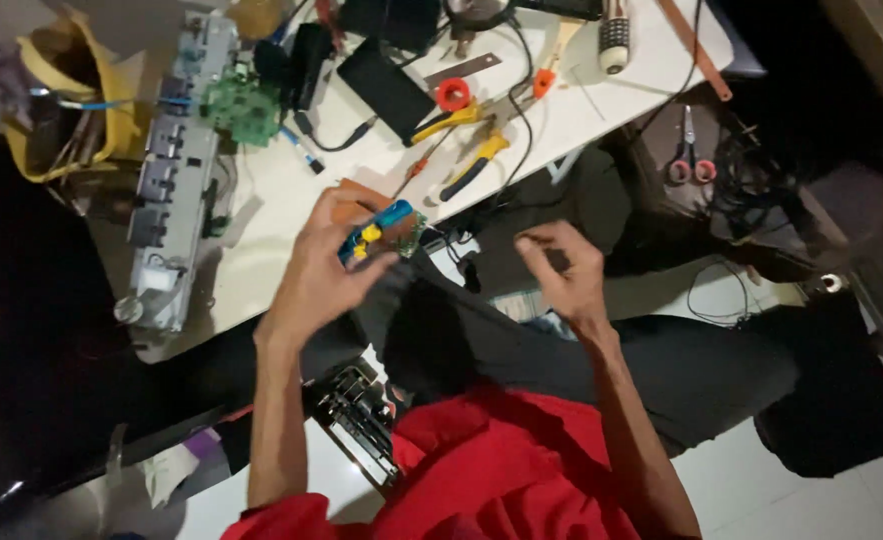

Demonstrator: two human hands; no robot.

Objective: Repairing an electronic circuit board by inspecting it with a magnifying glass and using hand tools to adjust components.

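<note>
Red cloth: a red shirt (501,460) fills the near bottom of the view, with both bare forearms rising from it toward the table.
Near floor: a small metal frame part (361,415) lies beside the left forearm, on pale tile.
Left hand (316,275): clasped around a small circuit board (386,230), held over the near edge of the white table (271,200).
Board: blue, yellow and green parts show past the fingers; its long axis runs low-left to high-right, the free end toward the right hand.
Right hand (561,270): holds nothing, fingers curled with thumb and fingertips drawn close, over the dark lap.
Key relation: the board lies left of the right hand and slightly farther; they are near but apart, and the left hand is the one on it.
Open room: a clear gap between the hands above the lap; the table edge sits just under the board.
Mid table: yellow-handled pliers (476,165) and a red tape roll (452,94) lie just beyond the board.
Far left: a long grey metal chassis (171,180) runs near to far, with a green circuit board (241,108) at its far end.
Right: red-handled scissors (689,160) lie off the table among dark cables.
</note>
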